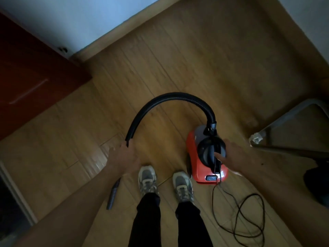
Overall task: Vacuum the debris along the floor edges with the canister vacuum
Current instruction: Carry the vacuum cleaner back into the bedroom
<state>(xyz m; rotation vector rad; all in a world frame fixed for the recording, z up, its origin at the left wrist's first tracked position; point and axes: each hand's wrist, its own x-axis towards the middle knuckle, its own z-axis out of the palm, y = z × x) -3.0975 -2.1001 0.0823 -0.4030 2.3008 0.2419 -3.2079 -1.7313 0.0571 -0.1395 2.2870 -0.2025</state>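
The wooden floor spreads under you, a red cabinet at your left. The red canister vacuum sits just beside your right foot; its black hose arches to your left hand, which grips it. Your right hand touches the vacuum's top; whether it grips, I cannot tell

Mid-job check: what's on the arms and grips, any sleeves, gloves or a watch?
Nothing worn shows. The left grip and right grip are ungloved, no ring or watch visible. The left forearm and right forearm are bare, no sleeve in frame. Dim light may hide small details.
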